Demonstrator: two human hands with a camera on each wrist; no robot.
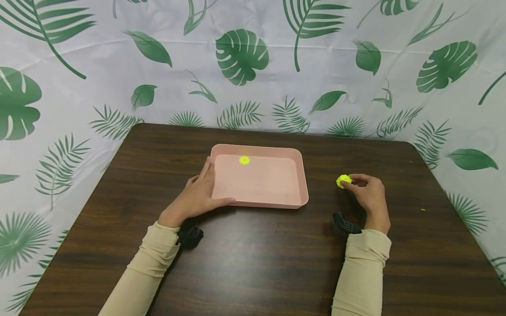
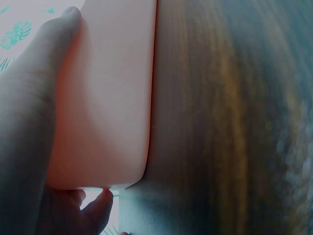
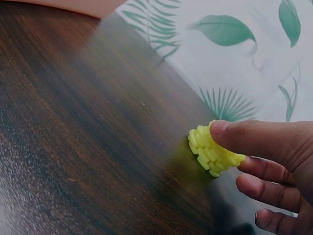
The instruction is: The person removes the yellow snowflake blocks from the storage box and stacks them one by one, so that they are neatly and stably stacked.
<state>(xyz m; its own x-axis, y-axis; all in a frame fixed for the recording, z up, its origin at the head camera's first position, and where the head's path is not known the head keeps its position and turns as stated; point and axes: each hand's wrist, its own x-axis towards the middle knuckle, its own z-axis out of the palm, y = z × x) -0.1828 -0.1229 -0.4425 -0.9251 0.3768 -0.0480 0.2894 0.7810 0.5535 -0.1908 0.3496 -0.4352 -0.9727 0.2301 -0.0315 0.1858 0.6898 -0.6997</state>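
A shallow pink tray [image 1: 257,177] lies on the table with one yellow notched plastic disc [image 1: 244,160] inside, near its back wall. My left hand [image 1: 199,193] rests against the tray's front left corner. Its thumb [image 2: 54,44] stretches along the front wall, and the other fingers lie along the left side. Right of the tray, my right hand [image 1: 368,193] pinches a short stack of yellow notched discs [image 3: 208,152] between thumb and fingers. The stack is tilted, its layered edges showing in the right wrist view; how far it is from the tabletop I cannot tell.
The dark wood-grain table [image 1: 269,263] reaches back to a white curtain [image 1: 272,87] printed with green leaves. A tiny yellowish speck [image 1: 423,209] lies right of my right hand. Each wrist wears a black strapped device [image 1: 190,237].
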